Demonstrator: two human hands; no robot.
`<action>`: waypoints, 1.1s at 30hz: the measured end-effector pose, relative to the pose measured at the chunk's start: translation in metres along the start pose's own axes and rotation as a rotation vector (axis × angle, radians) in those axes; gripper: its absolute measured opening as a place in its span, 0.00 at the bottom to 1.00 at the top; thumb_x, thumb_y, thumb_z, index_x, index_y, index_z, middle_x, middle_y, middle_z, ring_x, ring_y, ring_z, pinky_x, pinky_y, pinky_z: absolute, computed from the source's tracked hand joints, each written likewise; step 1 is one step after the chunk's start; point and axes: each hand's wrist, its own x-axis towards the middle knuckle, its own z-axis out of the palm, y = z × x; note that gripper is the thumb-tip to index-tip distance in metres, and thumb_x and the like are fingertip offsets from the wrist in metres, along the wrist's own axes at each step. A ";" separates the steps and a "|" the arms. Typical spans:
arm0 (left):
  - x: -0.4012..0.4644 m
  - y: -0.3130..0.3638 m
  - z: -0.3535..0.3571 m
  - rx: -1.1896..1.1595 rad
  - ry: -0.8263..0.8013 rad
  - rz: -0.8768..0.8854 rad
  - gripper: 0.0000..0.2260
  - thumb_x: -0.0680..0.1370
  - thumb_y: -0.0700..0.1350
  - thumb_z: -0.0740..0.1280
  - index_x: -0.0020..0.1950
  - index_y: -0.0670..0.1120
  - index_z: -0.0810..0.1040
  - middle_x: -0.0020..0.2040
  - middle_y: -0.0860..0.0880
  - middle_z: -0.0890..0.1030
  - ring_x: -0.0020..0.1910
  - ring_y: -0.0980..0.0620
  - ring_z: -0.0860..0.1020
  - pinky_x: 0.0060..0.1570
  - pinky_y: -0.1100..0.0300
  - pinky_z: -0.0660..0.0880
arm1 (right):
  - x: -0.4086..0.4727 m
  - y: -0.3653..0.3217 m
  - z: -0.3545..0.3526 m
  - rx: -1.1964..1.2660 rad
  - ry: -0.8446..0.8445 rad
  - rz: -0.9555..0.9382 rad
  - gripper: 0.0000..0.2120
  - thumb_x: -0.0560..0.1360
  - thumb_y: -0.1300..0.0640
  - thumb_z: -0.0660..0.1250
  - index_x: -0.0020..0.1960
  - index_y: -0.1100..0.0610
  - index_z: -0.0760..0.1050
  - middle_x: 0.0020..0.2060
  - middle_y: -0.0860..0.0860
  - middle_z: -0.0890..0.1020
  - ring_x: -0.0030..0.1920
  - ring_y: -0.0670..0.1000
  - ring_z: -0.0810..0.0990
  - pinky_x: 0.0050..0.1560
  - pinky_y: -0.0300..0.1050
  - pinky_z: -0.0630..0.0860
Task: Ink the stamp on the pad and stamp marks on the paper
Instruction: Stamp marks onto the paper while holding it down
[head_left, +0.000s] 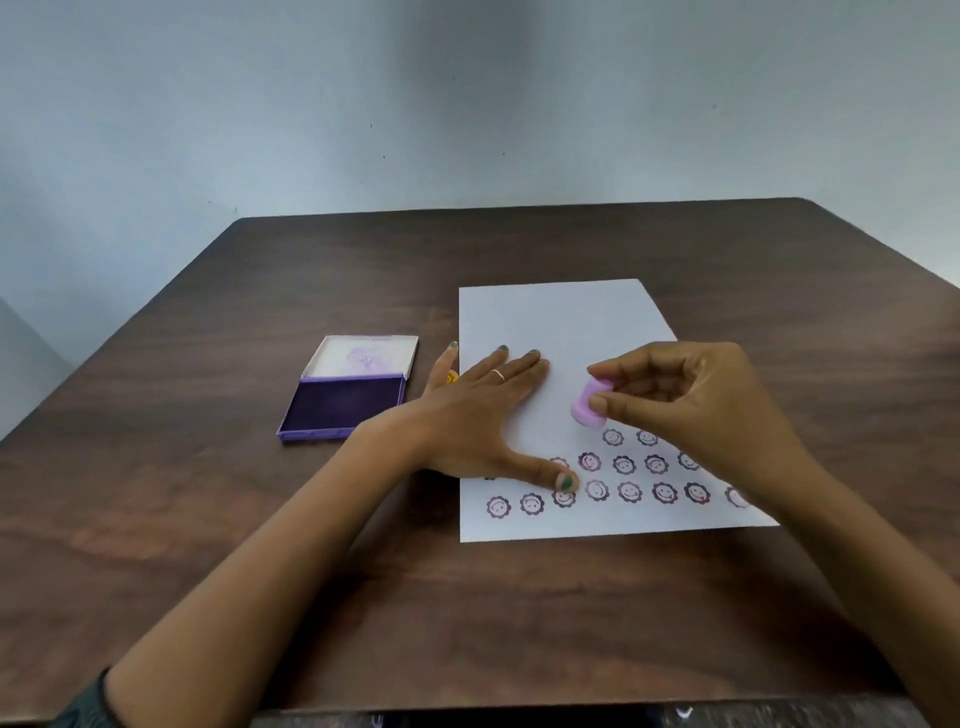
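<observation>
A white sheet of paper (561, 317) lies on the dark wooden table, with several purple smiling-flower stamp marks (629, 491) in rows across its near part. My right hand (691, 400) pinches a small pink stamp (587, 402) between thumb and fingertips, tilted, just above the paper beside the top row of marks. My left hand (467, 415) lies flat with spread fingers on the paper's left edge, its thumb over some marks. The purple ink pad (343, 405) lies open to the left of the paper, lid (366, 356) folded back.
The wooden table (260, 545) stretches from the wall to me, its near edge at the bottom. A small yellow object (452, 376) peeks out beneath my left fingers, between pad and paper. A pale wall rises behind the table.
</observation>
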 end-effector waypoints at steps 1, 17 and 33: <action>0.000 0.000 0.000 -0.003 -0.002 0.003 0.50 0.66 0.74 0.59 0.77 0.53 0.39 0.78 0.57 0.40 0.76 0.57 0.37 0.71 0.43 0.31 | 0.000 -0.001 0.001 -0.041 -0.005 -0.024 0.14 0.64 0.59 0.76 0.49 0.55 0.82 0.40 0.47 0.85 0.39 0.42 0.84 0.41 0.29 0.78; 0.002 -0.001 0.000 -0.013 -0.003 0.012 0.52 0.63 0.76 0.58 0.77 0.52 0.39 0.78 0.55 0.41 0.76 0.55 0.38 0.72 0.42 0.33 | -0.005 0.002 0.008 -0.202 -0.003 -0.098 0.12 0.65 0.58 0.76 0.49 0.55 0.82 0.38 0.43 0.82 0.40 0.38 0.81 0.40 0.24 0.74; 0.001 0.001 -0.002 -0.012 -0.006 0.009 0.50 0.65 0.72 0.58 0.77 0.52 0.40 0.78 0.54 0.41 0.76 0.54 0.39 0.72 0.41 0.33 | -0.005 0.005 0.012 -0.250 -0.012 -0.125 0.12 0.65 0.57 0.75 0.49 0.54 0.82 0.37 0.39 0.80 0.42 0.36 0.80 0.42 0.23 0.74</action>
